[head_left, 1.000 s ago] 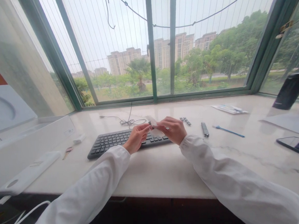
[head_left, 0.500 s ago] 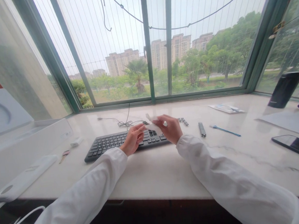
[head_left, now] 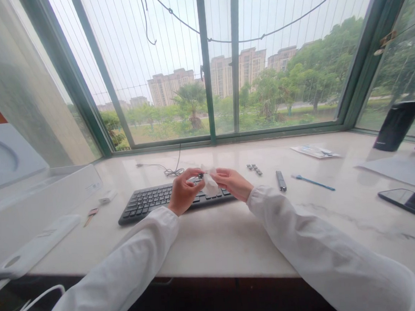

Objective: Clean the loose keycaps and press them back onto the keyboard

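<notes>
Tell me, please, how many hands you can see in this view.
2: the left hand, over the keyboard, holding a small dark piece; and the right hand, near the keyboard's right end, pinching a white tissue. No hand seems hidden.

This is a desk place at a wide green-framed window (head_left: 207,79), in a home or an office; which of the two cannot be told. A keyboard (head_left: 148,201), a smartphone (head_left: 412,205) and a white sheet of paper (head_left: 392,173) lie on the pale veined worktop (head_left: 221,243), and outside stand trees (head_left: 325,69) and tall buildings (head_left: 254,66).
</notes>
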Demonstrator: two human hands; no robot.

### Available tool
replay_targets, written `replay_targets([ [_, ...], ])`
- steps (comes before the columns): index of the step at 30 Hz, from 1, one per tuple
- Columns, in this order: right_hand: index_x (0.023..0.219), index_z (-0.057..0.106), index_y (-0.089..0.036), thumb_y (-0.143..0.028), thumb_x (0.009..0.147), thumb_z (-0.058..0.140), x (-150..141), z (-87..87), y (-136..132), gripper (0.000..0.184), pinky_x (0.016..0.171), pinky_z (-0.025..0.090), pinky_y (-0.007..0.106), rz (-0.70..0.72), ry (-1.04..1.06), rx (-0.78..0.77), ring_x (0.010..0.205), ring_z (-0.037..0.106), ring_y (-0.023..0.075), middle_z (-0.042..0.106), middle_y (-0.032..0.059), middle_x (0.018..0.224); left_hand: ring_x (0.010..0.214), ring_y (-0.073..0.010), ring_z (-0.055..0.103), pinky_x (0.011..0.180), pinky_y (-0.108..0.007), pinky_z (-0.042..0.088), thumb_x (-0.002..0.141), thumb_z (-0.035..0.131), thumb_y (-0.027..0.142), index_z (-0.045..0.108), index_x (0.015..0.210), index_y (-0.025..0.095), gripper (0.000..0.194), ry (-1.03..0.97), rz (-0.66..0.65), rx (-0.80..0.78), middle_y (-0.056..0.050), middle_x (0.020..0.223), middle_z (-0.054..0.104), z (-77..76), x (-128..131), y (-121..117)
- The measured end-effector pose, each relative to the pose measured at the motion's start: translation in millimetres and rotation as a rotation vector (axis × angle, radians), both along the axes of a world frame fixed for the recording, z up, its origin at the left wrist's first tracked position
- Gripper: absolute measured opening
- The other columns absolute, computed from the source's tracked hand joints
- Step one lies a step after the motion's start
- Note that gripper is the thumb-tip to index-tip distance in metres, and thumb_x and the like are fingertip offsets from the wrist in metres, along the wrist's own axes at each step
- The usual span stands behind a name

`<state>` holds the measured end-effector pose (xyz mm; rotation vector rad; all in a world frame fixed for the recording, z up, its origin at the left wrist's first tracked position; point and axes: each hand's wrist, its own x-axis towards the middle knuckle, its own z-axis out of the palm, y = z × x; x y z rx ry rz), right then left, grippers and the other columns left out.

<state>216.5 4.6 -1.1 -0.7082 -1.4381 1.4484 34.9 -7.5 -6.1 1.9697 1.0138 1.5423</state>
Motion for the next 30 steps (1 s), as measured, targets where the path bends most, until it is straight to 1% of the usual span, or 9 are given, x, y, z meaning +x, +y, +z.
replay_targets([
  [3,0.095,0.074,-0.015,-0.048,0.063,0.079,1,-0.6,1,0.046,0.078,0.048,0.03,0.016,-0.041,0.015,0.084,0.063,0.0183,0.072,0.0079,0.093,0.044,-0.001,0.035,0.038,-0.015,0.028,0.076,0.07,0.034,0.071,0.095,0.018,0.026,0.085,0.063,0.045,-0.003,0.094,0.07,-0.6,0,-3],
  [5,0.095,0.075,-0.014,-0.049,0.063,0.078,2,-1.4,2,0.048,0.077,0.047,0.03,0.018,-0.078,0.027,0.083,0.062,0.0189,0.072,0.0078,0.09,0.042,-0.0011,0.032,0.038,-0.016,0.026,0.077,0.069,0.035,0.072,0.095,0.019,0.024,0.112,0.067,0.059,-0.002,0.09,0.071,-0.9,0,-4],
  [9,0.096,0.075,-0.012,-0.053,0.066,0.074,3,-3.0,3,0.051,0.075,0.047,0.031,0.008,-0.155,0.082,0.082,0.063,0.0202,0.073,0.0077,0.087,0.043,-0.0023,0.033,0.038,-0.017,0.026,0.078,0.068,0.035,0.073,0.094,0.019,0.023,0.117,0.054,0.056,-0.002,0.085,0.07,-0.7,1,-4],
  [15,0.092,0.076,-0.014,-0.05,0.074,0.065,6,-2.6,2,0.042,0.069,0.047,0.029,-0.165,-0.344,0.294,0.08,0.064,0.0216,0.073,0.0055,0.085,0.044,-0.003,0.033,0.039,-0.017,0.027,0.081,0.065,0.032,0.074,0.096,0.019,0.022,0.121,0.007,0.057,-0.003,0.087,0.07,-2.3,2,-1],
  [19,0.081,0.077,-0.013,-0.043,0.077,0.06,6,0.0,-2,0.035,0.063,0.043,0.025,-0.303,-0.554,0.411,0.073,0.062,0.0199,0.07,0.0022,0.069,0.044,-0.0038,0.035,0.04,-0.018,0.031,0.082,0.064,0.03,0.074,0.094,0.02,0.019,0.175,0.015,0.083,-0.003,0.088,0.07,-2.6,2,-2],
  [23,0.07,0.075,-0.013,-0.039,0.076,0.06,5,0.4,-4,0.031,0.058,0.039,0.024,-0.367,-0.663,0.513,0.066,0.058,0.0176,0.064,0.0001,0.058,0.045,-0.0039,0.037,0.04,-0.017,0.033,0.082,0.064,0.031,0.072,0.092,0.02,0.017,0.209,0.042,0.087,-0.001,0.087,0.069,-2.3,3,-2],
  [26,0.074,0.076,-0.013,-0.038,0.076,0.06,6,0.2,0,0.029,0.061,0.041,0.025,-0.351,-0.605,0.49,0.069,0.06,0.0186,0.067,0.0008,0.063,0.043,-0.0029,0.037,0.04,-0.017,0.033,0.083,0.063,0.033,0.069,0.093,0.019,0.018,0.182,0.039,0.066,0.0,0.088,0.069,-1.4,3,-3],
  [28,0.087,0.077,-0.015,-0.039,0.075,0.062,10,1.1,5,0.03,0.069,0.045,0.027,-0.297,-0.449,0.393,0.077,0.062,0.02,0.072,0.0018,0.075,0.043,-0.0028,0.04,0.039,-0.017,0.034,0.084,0.061,0.035,0.067,0.095,0.019,0.02,0.14,0.039,0.067,-0.001,0.092,0.07,0.5,3,-4],
  [30,0.098,0.075,-0.016,-0.041,0.074,0.065,14,3.4,10,0.036,0.075,0.047,0.03,-0.278,-0.28,0.301,0.083,0.063,0.021,0.073,0.0039,0.086,0.049,-0.0042,0.048,0.041,-0.016,0.037,0.084,0.062,0.036,0.065,0.098,0.019,0.022,0.095,0.042,0.087,-0.003,0.099,0.07,3.0,3,-6],
])
